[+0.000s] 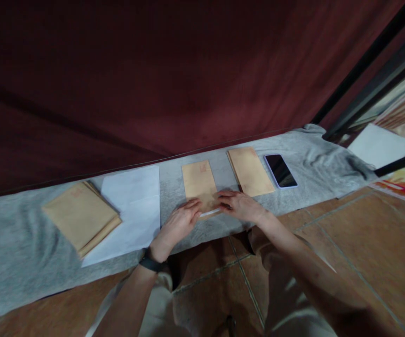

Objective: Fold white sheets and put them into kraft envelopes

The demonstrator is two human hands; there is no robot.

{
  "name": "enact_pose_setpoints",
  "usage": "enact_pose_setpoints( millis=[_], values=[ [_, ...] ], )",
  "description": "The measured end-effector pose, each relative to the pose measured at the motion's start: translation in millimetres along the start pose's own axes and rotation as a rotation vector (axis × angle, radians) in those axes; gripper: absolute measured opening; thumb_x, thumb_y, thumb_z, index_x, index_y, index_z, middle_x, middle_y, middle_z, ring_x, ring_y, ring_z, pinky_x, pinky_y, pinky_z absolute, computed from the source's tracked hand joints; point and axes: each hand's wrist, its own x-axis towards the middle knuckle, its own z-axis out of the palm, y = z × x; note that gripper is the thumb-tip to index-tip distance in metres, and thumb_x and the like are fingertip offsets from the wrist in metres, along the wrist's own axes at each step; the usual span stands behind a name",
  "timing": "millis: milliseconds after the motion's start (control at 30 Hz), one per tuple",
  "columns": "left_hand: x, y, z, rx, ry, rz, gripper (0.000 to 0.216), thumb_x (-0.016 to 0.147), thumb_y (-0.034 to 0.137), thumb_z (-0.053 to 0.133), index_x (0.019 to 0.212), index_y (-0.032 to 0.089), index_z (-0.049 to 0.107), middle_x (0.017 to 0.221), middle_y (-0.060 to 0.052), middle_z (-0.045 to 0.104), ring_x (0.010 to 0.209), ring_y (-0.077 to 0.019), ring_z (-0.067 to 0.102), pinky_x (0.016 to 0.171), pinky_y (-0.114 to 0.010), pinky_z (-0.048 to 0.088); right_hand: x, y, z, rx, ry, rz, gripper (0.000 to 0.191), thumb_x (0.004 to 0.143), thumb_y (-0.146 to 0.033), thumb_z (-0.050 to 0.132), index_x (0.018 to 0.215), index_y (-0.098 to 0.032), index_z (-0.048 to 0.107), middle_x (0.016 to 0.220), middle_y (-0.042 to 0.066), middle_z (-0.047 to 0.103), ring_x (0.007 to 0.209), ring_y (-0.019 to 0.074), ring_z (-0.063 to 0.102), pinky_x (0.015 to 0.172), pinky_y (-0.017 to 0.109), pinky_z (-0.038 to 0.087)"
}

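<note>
A brown paper envelope (198, 178) with small red print lies flat on the grey cloth in front of me. At its near end a white strip of paper (210, 212) shows at the opening; how far it reaches inside is hidden. My left hand (184, 216), with a dark band on its wrist, has its fingers bent together on the envelope's near left corner. On the near right corner the fingers of my right hand (235, 203) are curled, gripping the edge. Both thumbs are partly hidden.
Right of my hands lie a stack of brown envelopes (251, 172) and a phone (281, 171). To the left, more brown envelopes (81, 217) overlap white paper sheets (135, 210). The grey cloth (16, 248) covers a narrow bench against a dark red curtain (188, 84).
</note>
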Motion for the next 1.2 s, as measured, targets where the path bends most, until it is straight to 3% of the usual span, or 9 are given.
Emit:
enact_pose_setpoints(
  millis=[233,400,533,700,900,1033,1200],
  values=[
    [6,0,-3,0.005,0.004,-0.030,0.036,0.099,0.018,0.041,0.124,0.015,0.068,0.131,-0.012,0.069,0.123,-0.0239,0.064,0.108,-0.043,0.051,0,1,1,-0.001,0.041,-0.017,0.030,0.101,-0.027,0.051,0.124,-0.023,0.071,0.138,0.007,0.064,0.130,0.0216,0.058,0.113,0.040,0.044],
    [20,4,1,0.027,0.071,-0.029,0.035,0.100,0.017,0.040,0.120,0.014,0.068,0.123,-0.013,0.070,0.119,-0.0244,0.063,0.105,-0.042,0.051,3,-5,20,-0.018,0.075,-0.021,0.044,0.103,-0.031,0.045,0.146,-0.020,0.053,0.156,0.010,0.048,0.144,0.0218,0.043,0.121,0.044,0.035],
    [34,5,16,0.069,0.154,-0.032,0.040,0.102,0.025,0.039,0.135,0.015,0.059,0.141,-0.014,0.059,0.134,-0.0249,0.052,0.115,-0.044,0.042,4,-11,43,-0.108,0.074,0.013,0.058,0.104,-0.039,0.044,0.155,-0.013,0.038,0.163,0.015,0.032,0.151,0.0248,0.031,0.124,0.047,0.026],
    [45,3,34,0.133,0.127,-0.040,0.049,0.104,0.036,0.037,0.151,0.022,0.044,0.162,-0.009,0.039,0.153,-0.0271,0.028,0.125,-0.053,0.022,-1,-12,53,-0.152,0.093,-0.002,0.064,0.103,-0.046,0.045,0.156,-0.012,0.036,0.162,0.016,0.032,0.152,0.0250,0.028,0.126,0.049,0.022],
    [50,-11,37,0.174,0.171,-0.134,0.053,0.104,0.040,0.034,0.154,0.024,0.039,0.164,-0.008,0.035,0.153,-0.0255,0.026,0.125,-0.051,0.021,-9,-19,56,-0.141,0.105,-0.059,0.078,0.099,-0.055,0.050,0.157,-0.008,0.029,0.162,0.020,0.031,0.153,0.0277,0.025,0.126,0.050,0.021],
    [57,-20,35,0.183,0.209,-0.197,0.055,0.103,0.040,0.034,0.155,0.021,0.038,0.163,-0.011,0.037,0.153,-0.0267,0.027,0.124,-0.051,0.024,-9,-26,55,-0.130,0.114,-0.052,0.072,0.099,-0.050,0.053,0.154,-0.007,0.036,0.161,0.022,0.034,0.152,0.0290,0.029,0.124,0.051,0.026],
    [53,-16,31,0.160,0.169,-0.199,0.053,0.103,0.037,0.033,0.153,0.020,0.041,0.161,-0.012,0.039,0.152,-0.0269,0.030,0.123,-0.051,0.025,-4,-25,43,-0.138,0.117,-0.089,0.047,0.102,-0.031,0.052,0.145,-0.013,0.051,0.154,0.018,0.048,0.141,0.0258,0.048,0.119,0.046,0.038]
  ],
)
